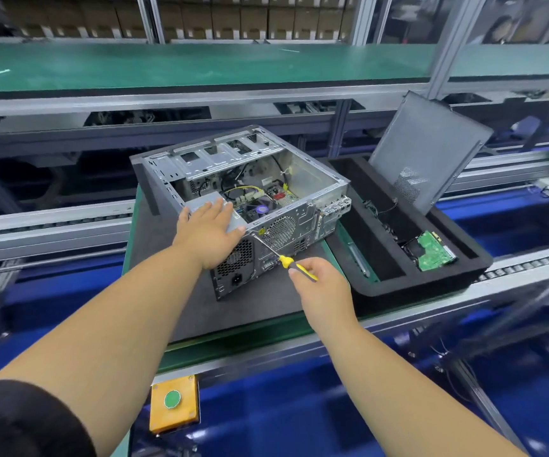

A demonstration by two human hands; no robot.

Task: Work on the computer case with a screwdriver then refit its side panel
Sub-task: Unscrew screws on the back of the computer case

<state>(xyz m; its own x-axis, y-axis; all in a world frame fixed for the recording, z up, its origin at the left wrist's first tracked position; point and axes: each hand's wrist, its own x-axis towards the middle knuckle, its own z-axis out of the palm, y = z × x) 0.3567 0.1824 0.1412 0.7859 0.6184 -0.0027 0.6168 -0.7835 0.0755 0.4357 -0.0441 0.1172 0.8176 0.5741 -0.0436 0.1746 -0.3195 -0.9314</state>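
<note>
You are driving the screwdriver (284,258), gripped in your right hand (319,285), into the rear upper edge of the computer case (279,232) on the mat. Your left hand (209,229) is pressing flat, fingers straight, on the power supply (200,201); be keeping the shaft square. The side panel (428,150) is leaning in the foam tray (382,285).

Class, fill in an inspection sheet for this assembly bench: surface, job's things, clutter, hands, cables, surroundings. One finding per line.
Surface: dark mat on a green-edged pallet.
Job's things: open computer case lying on its side; side panel off, propped upright in the foam tray; yellow-handled screwdriver, tip at the case's rear edge.
Clutter: green circuit-board drive in the tray.
Hands: left hand flat on the power supply; right hand grips the screwdriver handle.
Cables: yellow and black wires inside the case.
Surroundings: conveyor rails, green shelf, yellow box with green button.
</note>
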